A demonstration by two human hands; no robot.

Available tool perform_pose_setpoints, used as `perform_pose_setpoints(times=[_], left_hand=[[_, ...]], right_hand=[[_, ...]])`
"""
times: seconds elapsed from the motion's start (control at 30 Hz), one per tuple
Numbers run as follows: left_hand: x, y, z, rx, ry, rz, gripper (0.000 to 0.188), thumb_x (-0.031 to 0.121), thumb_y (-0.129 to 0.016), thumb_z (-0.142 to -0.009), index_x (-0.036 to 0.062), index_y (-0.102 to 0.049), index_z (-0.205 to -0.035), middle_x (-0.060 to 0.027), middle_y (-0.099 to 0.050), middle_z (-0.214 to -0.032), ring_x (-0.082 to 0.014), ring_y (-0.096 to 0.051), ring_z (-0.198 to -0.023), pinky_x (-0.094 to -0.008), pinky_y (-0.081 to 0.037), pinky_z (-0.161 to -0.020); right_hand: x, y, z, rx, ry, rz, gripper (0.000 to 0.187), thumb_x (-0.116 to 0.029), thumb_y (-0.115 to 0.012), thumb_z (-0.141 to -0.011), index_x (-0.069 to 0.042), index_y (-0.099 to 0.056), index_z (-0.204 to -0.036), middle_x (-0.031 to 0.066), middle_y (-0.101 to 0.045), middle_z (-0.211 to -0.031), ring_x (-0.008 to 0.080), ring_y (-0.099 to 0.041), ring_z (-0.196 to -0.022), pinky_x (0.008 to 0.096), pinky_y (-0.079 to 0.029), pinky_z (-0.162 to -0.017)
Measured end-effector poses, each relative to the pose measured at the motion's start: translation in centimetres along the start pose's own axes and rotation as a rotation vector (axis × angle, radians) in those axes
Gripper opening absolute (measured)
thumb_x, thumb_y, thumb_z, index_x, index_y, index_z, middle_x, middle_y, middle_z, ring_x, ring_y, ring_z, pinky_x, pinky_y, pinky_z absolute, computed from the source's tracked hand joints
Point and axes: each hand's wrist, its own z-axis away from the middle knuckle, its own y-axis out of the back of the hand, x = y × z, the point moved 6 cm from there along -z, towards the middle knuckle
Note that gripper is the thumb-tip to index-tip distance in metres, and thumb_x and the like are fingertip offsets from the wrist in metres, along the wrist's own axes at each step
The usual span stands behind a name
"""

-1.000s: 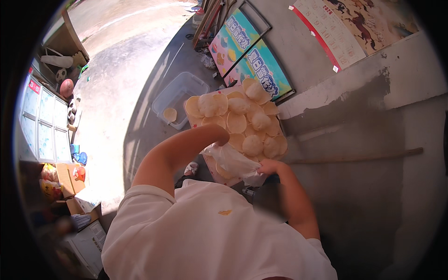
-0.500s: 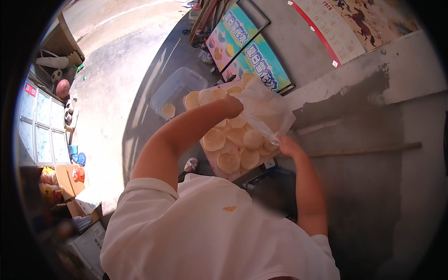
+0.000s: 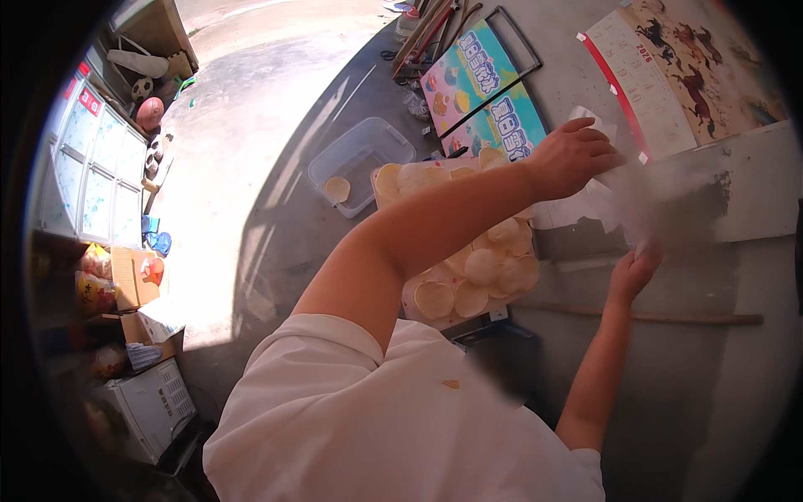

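Stretched across to the right, my left hand is closed on a thin translucent plastic bag, its fingers curled over the film. The bag is partly smeared by motion. Lower down, my right hand grips the bag's other side with bent fingers. Both hands are to the right of a table with a pink patterned top. Many pale yellow, round, shallow cup-shaped pieces lie heaped on it. My left forearm hides part of the heap. What the bag holds, if anything, cannot be made out.
A clear plastic tub with one pale round piece in it stands left of the table. Colourful printed panels lean behind. A wooden pole runs along the wall at right; a calendar hangs above. Boxes sit far left.
Both hands have moved right, away from above the heap, carrying the plastic bag with them. The view has shifted, so the table and tub sit differently. The round pieces stay heaped.
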Motion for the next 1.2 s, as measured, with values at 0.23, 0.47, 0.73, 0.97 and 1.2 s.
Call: perform_pose_setpoints(times=[0.23, 0.47, 0.73, 0.97, 1.2], left_hand=[[11.9, -14.4, 5.6, -0.962, -0.253, -0.175, 0.041, 0.045, -0.065, -0.077, 0.018, -0.07, -0.107, -0.005, -0.065, -0.113, -0.0283, -0.054, -0.115, -0.0569, -0.024, -0.101], [23.6, 5.5, 0.8, -0.773, -0.577, -0.152, 0.054, 0.042, -0.058, -0.085, 0.0144, -0.052, -0.13, -0.0099, -0.053, -0.127, -0.0294, -0.039, -0.128, -0.0553, -0.016, -0.107], [23.4, -0.6, 5.4, -0.845, -0.565, 0.061, 0.058, 0.041, -0.057, -0.084, 0.0121, -0.047, -0.133, -0.012, -0.049, -0.131, -0.0315, -0.04, -0.127, -0.0566, -0.018, -0.106], [23.8, -1.1, 5.7, -0.848, -0.582, 0.026, 0.061, 0.04, -0.056, -0.084, 0.01, -0.043, -0.136, -0.0139, -0.045, -0.134, -0.0334, -0.04, -0.126, -0.0577, -0.021, -0.105], [30.3, 3.3, 4.4, -0.66, -0.757, -0.06, 0.065, 0.04, -0.056, -0.084, 0.0079, -0.039, -0.138, -0.0158, -0.041, -0.138, -0.0353, -0.04, -0.126, -0.0588, -0.023, -0.104]], right_hand=[[8.7, -1.3, 18.0, -0.487, -0.835, -0.419, 0.033, -0.009, -0.046, -0.088, 0.003, -0.056, -0.118, 0.0145, -0.061, -0.107, 0.0224, -0.058, -0.097, 0.0333, -0.043, -0.088], [15.0, 12.0, 22.5, 0.027, -1.246, -0.658, 0.04, -0.015, -0.046, -0.088, 0.002, -0.053, -0.123, 0.0148, -0.058, -0.116, 0.0253, -0.056, -0.107, 0.0349, -0.044, -0.091], [11.8, 16.9, 24.6, 0.215, -1.374, -0.43, 0.039, -0.001, -0.04, -0.078, -0.005, -0.064, -0.109, 0.0088, -0.061, -0.107, 0.0203, -0.054, -0.102, 0.0278, -0.038, -0.093], [12.1, 18.6, 30.6, 0.18, -1.412, -0.46, 0.029, -0.003, -0.043, -0.085, -0.001, -0.065, -0.104, 0.0054, -0.064, -0.097, 0.0149, -0.057, -0.084, 0.0254, -0.044, -0.078], [9.3, 13.5, 30.0, 0.029, -1.404, -0.583, 0.031, -0.002, -0.043, -0.083, 0.001, -0.063, -0.107, 0.0088, -0.064, -0.104, 0.0161, -0.061, -0.093, 0.0265, -0.048, -0.082]])
